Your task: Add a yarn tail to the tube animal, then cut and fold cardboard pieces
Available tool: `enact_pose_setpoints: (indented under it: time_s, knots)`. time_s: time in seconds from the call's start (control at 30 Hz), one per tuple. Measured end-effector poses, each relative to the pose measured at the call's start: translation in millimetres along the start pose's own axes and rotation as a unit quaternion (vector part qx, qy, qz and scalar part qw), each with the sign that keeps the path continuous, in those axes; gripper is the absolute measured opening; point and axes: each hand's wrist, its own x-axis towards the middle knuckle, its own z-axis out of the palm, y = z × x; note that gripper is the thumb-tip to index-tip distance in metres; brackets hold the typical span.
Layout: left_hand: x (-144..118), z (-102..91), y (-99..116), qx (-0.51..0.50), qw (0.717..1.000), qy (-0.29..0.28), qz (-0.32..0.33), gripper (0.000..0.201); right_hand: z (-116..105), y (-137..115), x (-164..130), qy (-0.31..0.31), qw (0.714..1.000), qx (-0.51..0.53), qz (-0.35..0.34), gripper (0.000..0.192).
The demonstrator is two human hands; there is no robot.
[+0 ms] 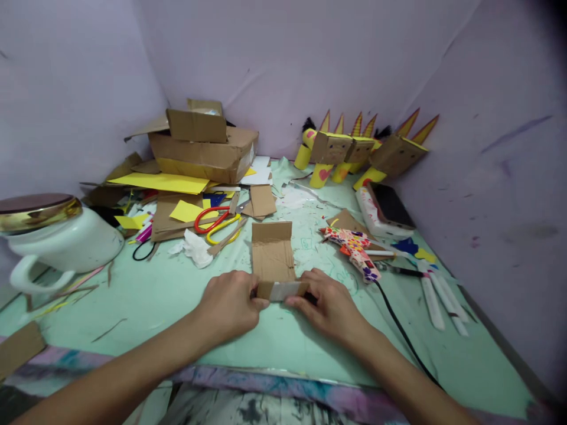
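Note:
A folded cardboard strip [273,258] lies in front of me, its far end bent up and its near end raised as a flap with a pale patch. My left hand [233,301] is closed on the left end of the near flap. On the opposite end, my right hand [330,302] pinches the same flap between thumb and fingers. Both thumbs face me along the flap's lower edge. Beyond the strip lie scissors with red and yellow handles [217,227]. To the right rests a flower-patterned glue gun [354,248] with a black cord.
A mug [62,236] stands at the left. Behind it are a cardboard box [204,153], yellow sheets [162,182] and crumpled tissue [197,248]. At the back right stand several yellow-and-cardboard figures [332,150], near a phone [390,205]. White-handled tools [432,301] lie at the right.

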Motion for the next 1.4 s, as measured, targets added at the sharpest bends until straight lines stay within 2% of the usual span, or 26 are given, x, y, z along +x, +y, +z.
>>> enact_pose_setpoints:
  time_s: [0.1, 0.3, 0.53, 0.6, 0.7, 0.73, 0.77, 0.87, 0.9, 0.93, 1.0, 1.07, 1.1, 1.17, 1.23, 1.3, 1.4]
  knots:
    - [-1, 1.6, -1, 0.002, 1.0, 0.006, 0.001, 0.015, 0, 2, -1, 0.002, 1.0, 0.007, -0.023, 0.015]
    - [-3, 3.1, -1, 0.034, 0.999, 0.027, -0.003, 0.017, 3, -2, -2, 0.018, 0.999, -0.042, 0.004, 0.023]
    - [-3, 3.7, -4, 0.039, 0.998, 0.029, 0.049, 0.016, 2, -6, -5, 0.008, 0.998, -0.055, 0.029, 0.019]
    - [-2, -3.1, -8, 0.024, 0.997, 0.01, 0.07, 0.014, 1, -6, -5, 0.008, 0.999, -0.04, 0.032, 0.016]
    - [4, -23.1, -16, -0.049, 0.988, -0.066, 0.128, 0.01, -1, -7, -7, -0.001, 1.0, 0.01, 0.024, 0.003]
    - [8, -31.0, -18, -0.082, 0.986, -0.062, 0.133, 0.013, -4, -7, -8, -0.009, 0.999, 0.03, 0.023, 0.003]
    - [13, -38.4, -20, -0.111, 0.986, -0.023, 0.125, 0.016, -8, -6, -9, -0.022, 0.998, 0.054, 0.023, 0.01]
    - [32, -52.9, -22, -0.16, 0.973, 0.151, 0.074, 0.029, -25, -1, -8, -0.077, 0.987, 0.14, 0.024, 0.026]
    - [39, -54.3, -22, -0.169, 0.967, 0.177, 0.065, 0.036, -32, 3, -4, -0.085, 0.982, 0.167, 0.027, 0.025]
    - [47, -53.8, -22, -0.178, 0.965, 0.182, 0.061, 0.041, -38, 7, 1, -0.075, 0.979, 0.185, 0.04, 0.018]
    - [61, -48.5, -23, -0.196, 0.965, 0.16, 0.072, 0.047, -48, 16, 17, 0.015, 0.978, 0.197, 0.067, 0.004]
    - [72, -39.6, -24, -0.206, 0.965, 0.134, 0.09, 0.046, -51, 24, 39, 0.139, 0.966, 0.194, 0.101, 0.014]
    - [76, -34.6, -24, -0.211, 0.964, 0.128, 0.1, 0.044, -49, 27, 51, 0.165, 0.961, 0.19, 0.113, 0.022]
    - [82, -25.4, -24, -0.224, 0.959, 0.126, 0.117, 0.038, -43, 28, 71, 0.146, 0.96, 0.212, 0.109, 0.044]
    - [83, -18.5, -23, -0.239, 0.953, 0.134, 0.128, 0.033, -34, 26, 83, 0.078, 0.961, 0.247, 0.099, 0.058]
    - [81, -14.7, -21, -0.254, 0.948, 0.131, 0.136, 0.029, -26, 23, 85, 0.019, 0.959, 0.267, 0.09, 0.054]
    - [74, -14.1, -17, -0.265, 0.954, 0.092, 0.107, 0.03, -19, 22, 76, -0.014, 0.957, 0.274, 0.088, 0.034]
